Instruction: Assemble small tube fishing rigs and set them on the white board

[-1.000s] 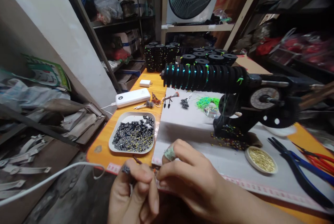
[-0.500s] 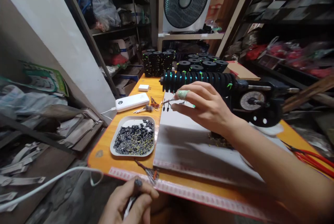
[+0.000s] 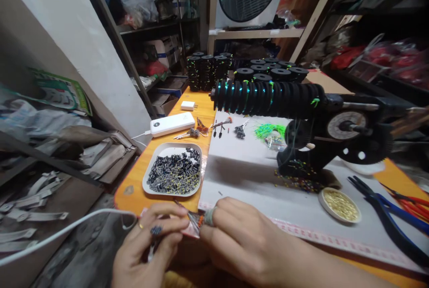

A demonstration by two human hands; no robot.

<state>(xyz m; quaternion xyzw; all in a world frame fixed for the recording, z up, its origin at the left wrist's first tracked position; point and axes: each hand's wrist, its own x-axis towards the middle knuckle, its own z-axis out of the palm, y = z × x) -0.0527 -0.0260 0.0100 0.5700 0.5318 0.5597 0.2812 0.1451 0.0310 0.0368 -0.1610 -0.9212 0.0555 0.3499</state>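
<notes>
- Here's the left hand point(image 3: 147, 245), low at the table's near edge, its grip narrow: a dark-tipped piece point(image 3: 156, 230) is tucked among the fingers, a pale stem showing below the dark end.
- The left index and middle fingers reach right, tips close together, up against the strand bundle point(image 3: 193, 220); the thumb sits just below them, slightly apart.
- And the right hand point(image 3: 246, 239), fingers curled in and close together, right at the orange-banded end of that bundle! Its fingertips are hidden, so whether they pinch the strands, I cannot tell.
- A grey-green wrap point(image 3: 209, 216) circles one right finger, just beside the orange band.
- So the bundle lies between the two hands, over the table's near edge, thin strands fanning toward the orange.
- Just beyond the left hand, the white tray point(image 3: 146, 186) carries a heap of small dark, grey and yellowish pieces.
- Over on the pale board point(image 3: 234, 180), near the right knuckles, lies one tiny grey piece point(image 3: 220, 193).
- Out to the right, a round dish point(image 3: 358, 217) of gold-coloured bits, with blue-and-black pliers point(image 3: 380, 212) beside it.
- And across the back of the board stands the black machine point(image 3: 298, 142), its ribbed roller point(image 3: 268, 96) running sideways.
</notes>
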